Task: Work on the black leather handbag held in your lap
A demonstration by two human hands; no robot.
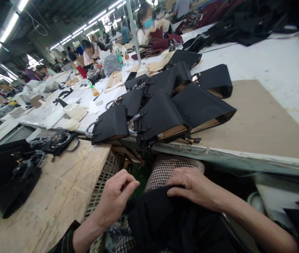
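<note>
left hand curled closed, can't tell if it's got anything, right hand pinching black cloth on the lap, black bags heaped on the far table

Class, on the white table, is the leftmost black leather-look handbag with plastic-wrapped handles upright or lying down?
Lying down: the handbag has its broad panel facing up and its wrapped handles pointing sideways.

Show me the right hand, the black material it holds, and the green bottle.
Right hand (191, 181): head view, back of hand.
Black material (162, 214): head view, front side.
Green bottle (119, 57): head view, lower half.
</note>
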